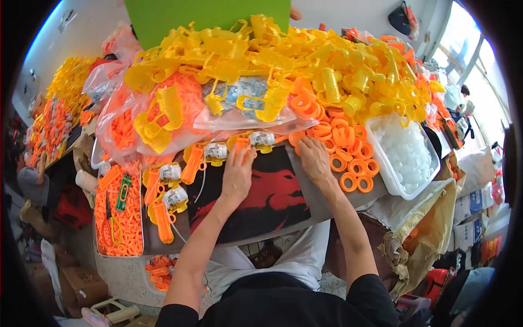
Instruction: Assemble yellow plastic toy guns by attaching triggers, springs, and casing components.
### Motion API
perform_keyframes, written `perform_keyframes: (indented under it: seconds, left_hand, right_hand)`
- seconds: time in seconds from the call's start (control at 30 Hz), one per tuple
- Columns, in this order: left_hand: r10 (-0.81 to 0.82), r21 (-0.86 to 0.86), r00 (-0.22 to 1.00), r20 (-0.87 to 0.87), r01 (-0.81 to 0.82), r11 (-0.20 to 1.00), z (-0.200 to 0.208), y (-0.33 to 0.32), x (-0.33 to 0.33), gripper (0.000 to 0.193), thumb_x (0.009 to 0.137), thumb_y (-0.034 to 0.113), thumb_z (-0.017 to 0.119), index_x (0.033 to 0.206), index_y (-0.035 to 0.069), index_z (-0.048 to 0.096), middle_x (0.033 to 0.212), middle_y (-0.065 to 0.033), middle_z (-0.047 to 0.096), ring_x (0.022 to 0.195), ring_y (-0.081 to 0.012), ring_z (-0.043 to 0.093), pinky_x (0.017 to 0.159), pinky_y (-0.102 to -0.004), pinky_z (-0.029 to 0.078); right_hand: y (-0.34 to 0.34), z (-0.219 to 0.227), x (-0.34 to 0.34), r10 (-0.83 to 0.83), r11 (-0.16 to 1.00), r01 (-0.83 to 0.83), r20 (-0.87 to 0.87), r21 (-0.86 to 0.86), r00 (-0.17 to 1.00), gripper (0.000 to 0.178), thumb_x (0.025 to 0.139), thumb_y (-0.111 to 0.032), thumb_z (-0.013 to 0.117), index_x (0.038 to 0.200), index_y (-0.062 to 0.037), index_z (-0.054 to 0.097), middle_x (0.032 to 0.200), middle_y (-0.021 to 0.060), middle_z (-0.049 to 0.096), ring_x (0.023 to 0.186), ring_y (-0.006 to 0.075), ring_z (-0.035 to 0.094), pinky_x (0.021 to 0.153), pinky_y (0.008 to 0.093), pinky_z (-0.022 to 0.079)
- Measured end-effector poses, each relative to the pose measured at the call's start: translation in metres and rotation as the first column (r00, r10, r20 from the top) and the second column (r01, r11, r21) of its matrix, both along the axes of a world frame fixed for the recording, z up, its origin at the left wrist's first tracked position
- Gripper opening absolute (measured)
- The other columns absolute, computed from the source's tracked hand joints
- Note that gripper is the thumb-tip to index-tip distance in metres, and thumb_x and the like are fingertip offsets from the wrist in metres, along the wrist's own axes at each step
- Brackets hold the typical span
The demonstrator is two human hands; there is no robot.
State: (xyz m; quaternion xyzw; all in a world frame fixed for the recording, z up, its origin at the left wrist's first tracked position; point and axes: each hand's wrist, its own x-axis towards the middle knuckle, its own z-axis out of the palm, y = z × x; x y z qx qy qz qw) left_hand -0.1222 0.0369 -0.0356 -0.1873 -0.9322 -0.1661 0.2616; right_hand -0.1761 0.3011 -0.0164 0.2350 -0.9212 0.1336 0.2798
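Observation:
In the head view my left hand reaches to the far edge of a dark mat. Its fingers are closed over the orange part of a yellow-and-orange toy gun assembly. To the right, my right hand has its fingers bent at an orange plastic ring, on the near edge of a heap of orange rings. Several similar assemblies with clear-and-silver motor units form a curved row along the left and far sides of the mat. The fingertips of both hands are partly hidden.
A large pile of yellow plastic shells fills the back. On the left, a tray holds small orange parts and yellow-handled scissors. White caps fill a white bin at right. Torn brown paper hangs beside the table.

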Motion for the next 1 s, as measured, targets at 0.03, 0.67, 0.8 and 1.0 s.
perform_keyframes:
  seconds: [0.03,0.67,0.8,1.0]
  left_hand:
    - [0.016,0.008,1.0,0.017,-0.016,1.0,0.001,-0.001,-0.002,0.05,0.09,0.004,0.061,0.14,0.003,0.057,0.138,-0.0192,0.053,0.139,-0.0424,0.042,0.117,-0.0484,0.036]
    - [-0.199,0.206,0.98,-0.012,0.197,0.958,0.01,0.011,0.008,0.054,0.079,0.005,0.074,0.131,0.004,0.061,0.131,-0.0169,0.058,0.12,-0.0391,0.059,0.099,-0.043,0.053]
    - [-0.151,0.154,0.988,-0.018,0.152,0.976,0.002,0.005,0.001,0.048,0.087,0.004,0.065,0.134,-0.001,0.058,0.139,-0.0169,0.056,0.134,-0.0349,0.052,0.11,-0.0407,0.047]
    - [-0.045,0.048,0.984,-0.175,0.054,0.997,-0.008,0.004,-0.004,0.043,0.088,0.009,0.058,0.129,0.001,0.064,0.136,-0.0119,0.059,0.135,-0.0296,0.05,0.115,-0.0416,0.041]
  right_hand:
    - [0.001,0.005,-0.003,-0.012,1.0,0.012,-0.007,-0.003,1.0,0.024,0.09,-0.004,0.06,0.113,-0.0046,0.065,0.117,0.0133,0.067,0.111,0.0351,0.061,0.095,0.0462,0.048]
    - [0.059,0.08,-0.282,0.037,0.994,-0.035,0.017,-0.099,0.999,0.016,0.087,-0.008,0.059,0.094,-0.0046,0.072,0.09,0.0137,0.074,0.085,0.0335,0.071,0.081,0.0415,0.055]
    - [0.059,0.15,-0.287,0.191,0.972,-0.173,0.105,-0.161,0.976,0.021,0.094,-0.019,0.065,0.105,-0.003,0.073,0.094,0.0102,0.075,0.088,0.022,0.071,0.081,0.0348,0.054]
    - [0.081,0.176,-0.217,0.042,0.987,-0.043,-0.007,-0.155,0.999,0.022,0.095,-0.02,0.069,0.108,-0.0026,0.071,0.096,0.0063,0.075,0.089,0.0167,0.069,0.083,0.0317,0.052]
